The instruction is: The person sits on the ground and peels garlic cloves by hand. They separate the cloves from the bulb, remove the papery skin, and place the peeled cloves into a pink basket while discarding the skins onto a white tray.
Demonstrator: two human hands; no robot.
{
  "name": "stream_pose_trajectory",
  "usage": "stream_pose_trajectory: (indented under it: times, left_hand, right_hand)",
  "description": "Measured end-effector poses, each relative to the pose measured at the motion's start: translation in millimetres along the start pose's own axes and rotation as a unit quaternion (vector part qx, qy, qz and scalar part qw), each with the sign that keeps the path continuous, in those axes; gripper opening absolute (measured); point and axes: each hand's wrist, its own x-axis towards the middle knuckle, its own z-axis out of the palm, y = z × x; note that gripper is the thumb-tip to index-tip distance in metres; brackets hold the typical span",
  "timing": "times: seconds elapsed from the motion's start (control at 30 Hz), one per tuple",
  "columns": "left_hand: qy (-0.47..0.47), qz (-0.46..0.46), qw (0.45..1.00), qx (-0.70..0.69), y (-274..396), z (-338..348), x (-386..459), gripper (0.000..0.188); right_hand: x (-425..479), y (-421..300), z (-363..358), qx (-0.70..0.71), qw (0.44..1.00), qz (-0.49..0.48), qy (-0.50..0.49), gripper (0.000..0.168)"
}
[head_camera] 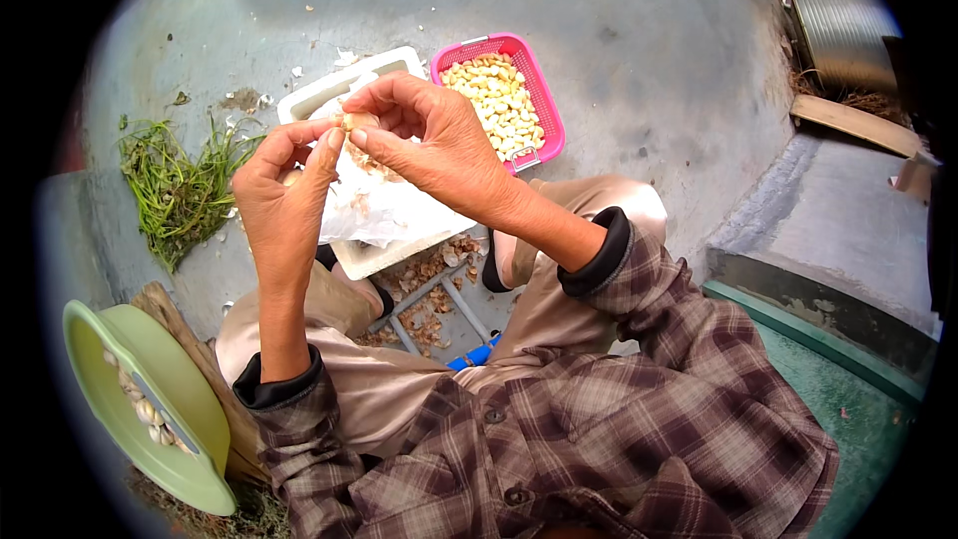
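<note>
My left hand (281, 183) and my right hand (438, 138) meet above a white foam box (359, 258), pinching a garlic clove (359, 120) with brownish skin between their fingertips. Something pale, perhaps another clove (290, 177), rests in the curled fingers of my left hand. Under the hands, a white plastic sheet (382, 213) with scraps of papery skin on it lies over the box. Just beyond my right hand stands a pink perforated plastic basket (552, 123) holding many peeled garlic cloves (505, 101).
A heap of green stems (179, 187) lies on the concrete floor at left. Nearer me, a light green basin (187, 389) with garlic inside leans beside a piece of wood (168, 314). Brown skins (426, 322) litter the floor between my feet. A concrete ledge (838, 239) rises at right.
</note>
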Motion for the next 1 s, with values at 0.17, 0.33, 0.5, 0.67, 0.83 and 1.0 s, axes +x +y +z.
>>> stream_pose_trajectory:
  times: [0.17,0.33,0.5,0.67,0.83,1.0]
  left_hand:
    - [-0.013,-0.039,0.999,0.01,6,-3,-2,0.013]
    - [-0.032,-0.063,0.997,-0.039,-3,-2,-2,0.014]
    - [-0.02,-0.043,0.998,-0.035,-3,2,-2,0.013]
    - [-0.023,-0.053,0.998,-0.02,6,-2,0,0.014]
    - [-0.111,-0.113,0.985,-0.063,3,-7,3,0.017]
    - [-0.166,-0.139,0.963,-0.159,-1,-9,2,0.012]
  right_hand:
    - [1,3,4,-0.078,0.994,-0.074,0.031,0.017]
    - [0,9,9,-0.116,0.981,-0.128,0.083,0.016]
    - [-2,4,5,-0.12,0.985,-0.109,0.065,0.017]
    - [3,-1,5,-0.169,0.963,-0.199,0.071,0.017]
    - [2,3,4,-0.198,0.944,-0.258,0.061,0.015]
    - [3,2,-1,-0.259,0.909,-0.325,0.035,0.014]
